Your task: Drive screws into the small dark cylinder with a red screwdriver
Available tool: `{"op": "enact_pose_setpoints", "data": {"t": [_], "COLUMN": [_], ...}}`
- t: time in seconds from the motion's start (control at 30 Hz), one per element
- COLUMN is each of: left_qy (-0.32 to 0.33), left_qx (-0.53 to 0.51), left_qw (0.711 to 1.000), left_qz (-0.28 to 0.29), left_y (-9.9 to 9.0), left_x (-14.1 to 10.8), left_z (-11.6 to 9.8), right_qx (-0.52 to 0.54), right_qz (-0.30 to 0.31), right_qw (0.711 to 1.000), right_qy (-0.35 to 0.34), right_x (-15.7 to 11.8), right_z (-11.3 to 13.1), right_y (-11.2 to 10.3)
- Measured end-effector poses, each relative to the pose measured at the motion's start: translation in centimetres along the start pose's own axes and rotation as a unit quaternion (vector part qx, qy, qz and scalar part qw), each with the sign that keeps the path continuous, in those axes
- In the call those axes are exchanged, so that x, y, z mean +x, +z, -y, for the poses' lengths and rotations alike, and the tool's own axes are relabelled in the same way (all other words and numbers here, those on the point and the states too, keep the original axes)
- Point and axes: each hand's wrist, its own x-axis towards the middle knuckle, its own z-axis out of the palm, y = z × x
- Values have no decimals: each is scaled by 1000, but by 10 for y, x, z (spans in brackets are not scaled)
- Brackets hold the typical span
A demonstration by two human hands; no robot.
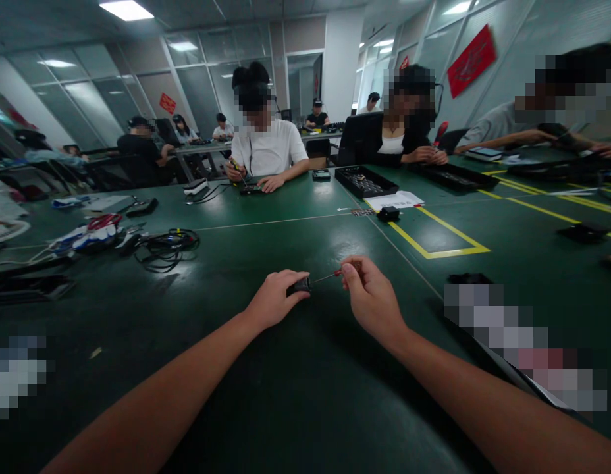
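Note:
Between the thumb and fingers of my left hand (274, 297) is a small black part (302, 284), held just above the green table (266, 408). Its exact kind is too small to make out. My right hand (372, 293) is closed around the red handle of a thin screwdriver (328, 277). The metal shaft points left, and its tip is at or very near the black part's right end; whether they touch I cannot tell.
Coiled black cables (170, 247) and a pile of gloves (95, 234) lie left. Ahead are a black parts tray (367, 180), a small black block (388, 214) and a yellow tape outline (458, 251). A co-worker (268, 148) sits opposite, others around.

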Motion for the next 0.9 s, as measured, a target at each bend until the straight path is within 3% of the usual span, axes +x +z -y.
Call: {"op": "enact_pose_setpoints", "data": {"t": [0.57, 0.67, 0.8, 0.9], "left_qy": [-65, -102, -154, -183], "left_qx": [-80, -157, -293, -279], "left_qw": [992, 979, 939, 941], "left_qz": [-72, -82, -93, -64], "left_y": [-5, -6, -9, -16], "left_x": [-2, -1, 3, 8], "left_z": [-4, -6, -9, -15], "right_qx": [8, 23, 37, 43], "right_qz": [-42, -46, -45, -43], "right_qw": [999, 999, 998, 998], "right_qy": [4, 9, 16, 17], "right_x": [3, 3, 4, 4], "right_z": [0, 1, 2, 2], "right_y": [-2, -3, -3, -4]}}
